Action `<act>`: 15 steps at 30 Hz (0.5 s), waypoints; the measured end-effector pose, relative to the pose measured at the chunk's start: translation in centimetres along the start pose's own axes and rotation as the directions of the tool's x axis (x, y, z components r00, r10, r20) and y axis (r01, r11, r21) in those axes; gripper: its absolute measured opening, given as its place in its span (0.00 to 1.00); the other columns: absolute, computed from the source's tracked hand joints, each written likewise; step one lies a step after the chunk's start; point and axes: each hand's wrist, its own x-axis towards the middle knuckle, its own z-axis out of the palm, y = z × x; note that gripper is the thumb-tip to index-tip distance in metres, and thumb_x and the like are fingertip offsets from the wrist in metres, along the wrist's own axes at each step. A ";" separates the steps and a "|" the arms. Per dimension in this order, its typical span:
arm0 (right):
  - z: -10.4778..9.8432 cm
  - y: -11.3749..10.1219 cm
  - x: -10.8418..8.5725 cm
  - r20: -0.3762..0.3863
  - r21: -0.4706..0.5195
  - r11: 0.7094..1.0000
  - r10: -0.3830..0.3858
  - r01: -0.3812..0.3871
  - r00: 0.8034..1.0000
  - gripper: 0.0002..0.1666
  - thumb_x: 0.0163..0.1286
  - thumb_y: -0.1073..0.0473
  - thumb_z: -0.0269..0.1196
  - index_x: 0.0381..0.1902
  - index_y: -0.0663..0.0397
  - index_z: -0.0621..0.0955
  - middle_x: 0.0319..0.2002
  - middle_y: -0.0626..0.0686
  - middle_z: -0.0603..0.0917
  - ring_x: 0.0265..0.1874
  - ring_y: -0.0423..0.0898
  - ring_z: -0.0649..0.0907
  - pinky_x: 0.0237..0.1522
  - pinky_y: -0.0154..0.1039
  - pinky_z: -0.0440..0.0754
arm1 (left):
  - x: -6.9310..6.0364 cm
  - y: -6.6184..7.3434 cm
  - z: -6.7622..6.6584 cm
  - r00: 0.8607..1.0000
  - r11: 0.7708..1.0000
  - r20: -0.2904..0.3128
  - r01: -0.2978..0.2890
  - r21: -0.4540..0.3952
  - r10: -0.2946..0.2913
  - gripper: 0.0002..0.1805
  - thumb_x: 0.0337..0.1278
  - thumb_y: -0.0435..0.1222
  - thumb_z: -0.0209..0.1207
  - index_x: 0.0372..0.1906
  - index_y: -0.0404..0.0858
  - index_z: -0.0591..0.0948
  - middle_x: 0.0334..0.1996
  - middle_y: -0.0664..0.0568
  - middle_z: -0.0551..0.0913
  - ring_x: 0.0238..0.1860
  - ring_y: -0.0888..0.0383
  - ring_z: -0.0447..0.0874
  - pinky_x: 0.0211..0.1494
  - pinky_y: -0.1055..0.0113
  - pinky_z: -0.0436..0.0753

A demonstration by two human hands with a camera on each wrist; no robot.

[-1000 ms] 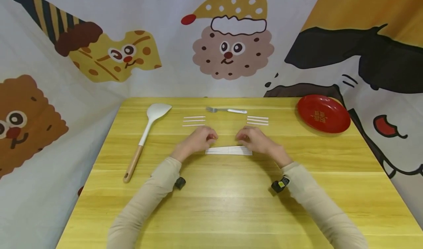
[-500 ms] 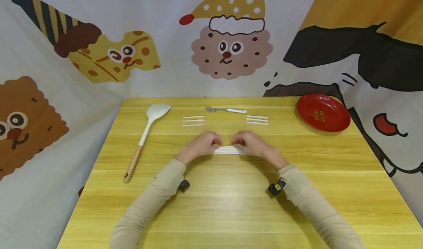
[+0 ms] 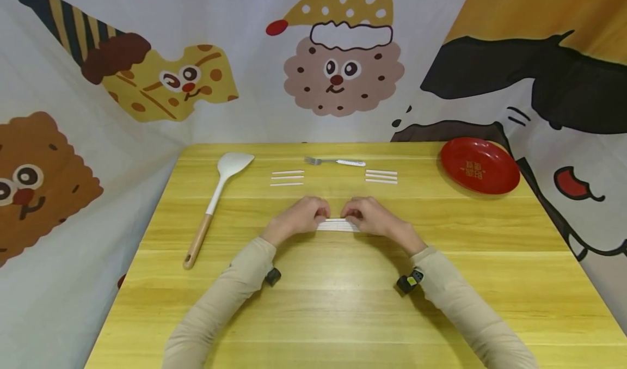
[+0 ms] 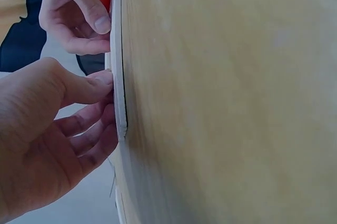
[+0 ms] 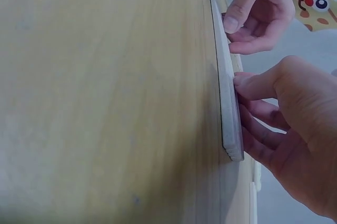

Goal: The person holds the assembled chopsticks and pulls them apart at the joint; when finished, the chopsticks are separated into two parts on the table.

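Several white sticks lie side by side as a flat row in the middle of the table. At the row's far edge, my left hand pinches a stick left of centre and my right hand pinches right of centre, a small gap between them. The left wrist view shows my left thumb and curled fingers at the edge of the sticks. In the right wrist view, my right hand has its thumb on the edge of the sticks. The fingertips behind are partly hidden.
Beyond the hands lie three white sticks at left, three more at right, and a fork behind. A white spatula with a wooden handle lies left; a red plate sits at the far right corner.
Both hands have moved inward along the row, closer together, and their fingertips have come onto its far edge. Over the last half second they have barely moved.
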 end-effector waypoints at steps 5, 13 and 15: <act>0.2 -0.1 0.1 -0.004 -0.008 1.000 0.005 -0.005 1.000 0.09 0.66 0.69 0.67 0.42 0.55 0.88 0.37 0.51 0.86 0.34 0.39 0.82 0.38 0.32 0.84 | 0.1 0.0 0.0 1.000 0.999 -0.007 -0.023 0.031 0.024 0.10 0.62 0.25 0.59 0.43 0.38 0.86 0.39 0.50 0.86 0.41 0.58 0.82 0.46 0.65 0.83; 0.2 -0.3 0.7 -0.011 -0.027 0.999 -0.024 0.024 1.000 0.07 0.67 0.68 0.68 0.40 0.55 0.88 0.37 0.52 0.87 0.35 0.41 0.84 0.39 0.34 0.85 | 0.5 0.0 0.2 0.999 0.998 -0.015 -0.029 0.061 0.030 0.11 0.62 0.23 0.57 0.42 0.38 0.85 0.38 0.51 0.83 0.38 0.58 0.78 0.43 0.66 0.81; 0.3 -0.3 0.8 -0.015 -0.032 0.999 -0.033 0.032 0.999 0.06 0.66 0.68 0.68 0.40 0.56 0.88 0.36 0.52 0.87 0.35 0.42 0.84 0.39 0.35 0.85 | 0.5 0.0 0.3 0.999 0.997 -0.021 -0.035 0.064 0.037 0.11 0.63 0.23 0.57 0.42 0.38 0.85 0.38 0.51 0.83 0.39 0.58 0.79 0.44 0.66 0.81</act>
